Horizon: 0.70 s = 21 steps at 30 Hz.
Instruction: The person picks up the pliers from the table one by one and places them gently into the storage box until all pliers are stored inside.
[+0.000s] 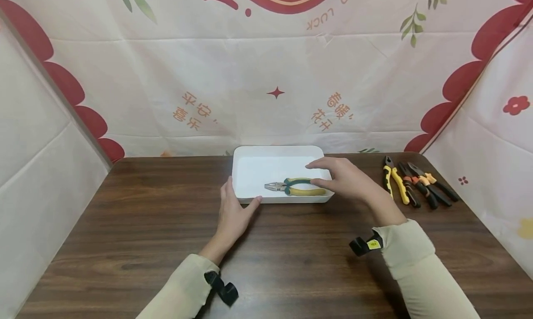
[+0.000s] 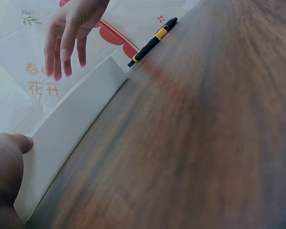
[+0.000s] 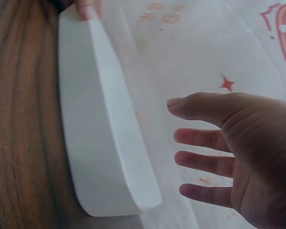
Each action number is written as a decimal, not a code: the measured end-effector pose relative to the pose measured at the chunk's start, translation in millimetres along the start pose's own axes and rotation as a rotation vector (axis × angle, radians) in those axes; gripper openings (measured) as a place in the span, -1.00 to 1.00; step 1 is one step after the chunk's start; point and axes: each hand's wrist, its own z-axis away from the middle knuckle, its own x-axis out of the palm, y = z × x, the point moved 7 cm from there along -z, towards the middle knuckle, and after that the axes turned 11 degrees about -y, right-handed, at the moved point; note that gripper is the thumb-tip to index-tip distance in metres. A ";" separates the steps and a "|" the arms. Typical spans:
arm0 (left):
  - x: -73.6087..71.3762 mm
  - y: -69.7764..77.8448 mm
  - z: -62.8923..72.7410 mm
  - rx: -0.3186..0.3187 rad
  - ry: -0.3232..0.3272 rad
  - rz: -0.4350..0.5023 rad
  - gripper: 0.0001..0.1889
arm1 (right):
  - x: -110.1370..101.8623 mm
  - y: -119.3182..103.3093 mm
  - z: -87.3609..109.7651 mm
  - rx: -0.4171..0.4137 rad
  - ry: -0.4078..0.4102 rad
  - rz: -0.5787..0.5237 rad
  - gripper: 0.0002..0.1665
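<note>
A white tray [image 1: 258,168] stands at the back middle of the table. Inside it lie combination pliers [image 1: 306,192] with green and yellow handles, jaws toward the left. My left hand [image 1: 234,213] grips the tray's front left corner, thumb at the front rim and fingers along the left side. Over the tray's right part hovers my right hand [image 1: 343,178], fingers spread and holding nothing, close to the pliers' handle ends. The right wrist view shows that hand [image 3: 248,148] above the rim, thumb apart from the fingers. The pliers are hidden from both wrist views.
At the table's right back lie yellow-and-black pliers [image 1: 400,187] beside several tools with orange and black handles [image 1: 425,189]. A patterned cloth [image 1: 258,78] hangs behind the wooden table [image 1: 291,254], right behind the tray. More cloth bounds both sides.
</note>
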 end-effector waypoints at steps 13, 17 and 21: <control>-0.3 -2.0 0.1 0.001 -0.013 0.006 0.11 | -16.0 23.5 32.9 0.055 0.195 -0.080 -0.52; -1.6 -1.4 1.3 -0.009 -0.014 0.012 0.10 | -18.6 33.0 36.5 0.115 0.208 -0.100 -0.50; 1.1 -0.5 1.0 -0.006 -0.026 0.005 0.10 | -21.9 44.6 43.1 0.195 0.213 -0.112 -0.45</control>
